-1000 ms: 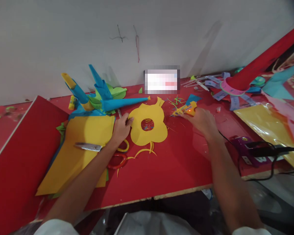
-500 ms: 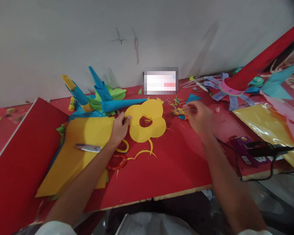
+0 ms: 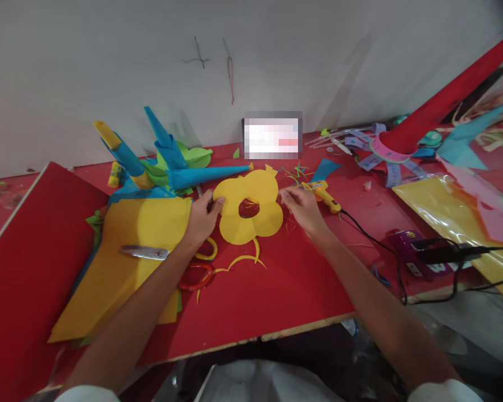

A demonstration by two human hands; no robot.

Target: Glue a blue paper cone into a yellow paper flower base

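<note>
Yellow cutout (image 3: 235, 223): keep level

It sits nearer the bench's (image 3: 293, 290) back edge. Your left hand (image 3: 202, 219) pinches one lobe; your right hand (image 3: 304, 209), half-curled, is beside the opposite lobe, hold unclear. Keep paper clear of the glue gun (image 3: 330, 200).

We can read no whole word or number. On the purple box (image 3: 406, 251) we see blurred white marks, one shaped like a letter, partly covered by black cables. Beyond that box to the left, the screen (image 3: 271, 138) is pixelated, so we read nothing on it. Straight beyond the box, the pink ring (image 3: 386, 149) bears dark marks we cannot make out.
</note>
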